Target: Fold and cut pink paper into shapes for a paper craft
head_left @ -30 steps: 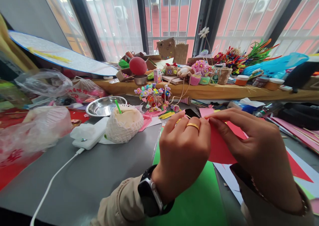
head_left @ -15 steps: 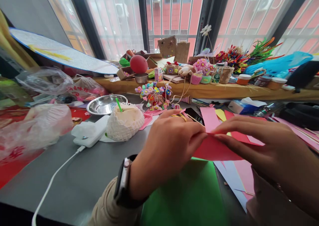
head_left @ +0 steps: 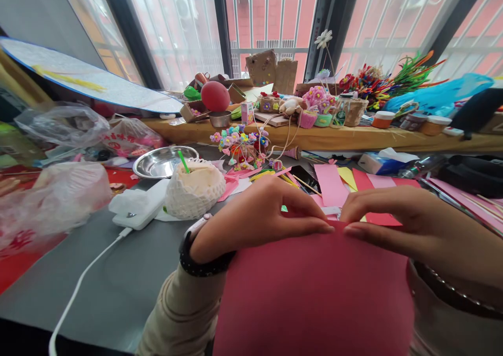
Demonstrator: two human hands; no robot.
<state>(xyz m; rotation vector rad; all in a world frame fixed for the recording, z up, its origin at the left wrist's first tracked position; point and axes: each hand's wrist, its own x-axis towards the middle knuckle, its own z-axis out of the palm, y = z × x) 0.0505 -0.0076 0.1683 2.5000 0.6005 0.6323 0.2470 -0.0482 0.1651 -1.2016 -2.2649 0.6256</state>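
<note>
A large sheet of red paper [head_left: 314,298] faces me, raised upright in front of my body. My left hand [head_left: 271,212], with a watch on its wrist, pinches the top edge of the sheet near the middle. Just to the right of that grip, my right hand [head_left: 396,222] pinches the same edge between thumb and fingers. The lower end of the sheet runs out of view. Past my hands lie strips of pink paper [head_left: 330,184] and red paper [head_left: 363,180]. What lies behind the red sheet is hidden.
On the grey table [head_left: 106,272] to the left are a coconut in a foam net [head_left: 194,192], a metal plate [head_left: 143,170] and a white charger [head_left: 147,209] with its cable. Crocheted flowers [head_left: 241,144] stand farther back. A cluttered wooden ledge [head_left: 176,136] runs below the windows.
The red sheet has come up into full view, held by its top edge. It now covers the spot where the green sheet was showing. My left wrist has turned and lifted.
</note>
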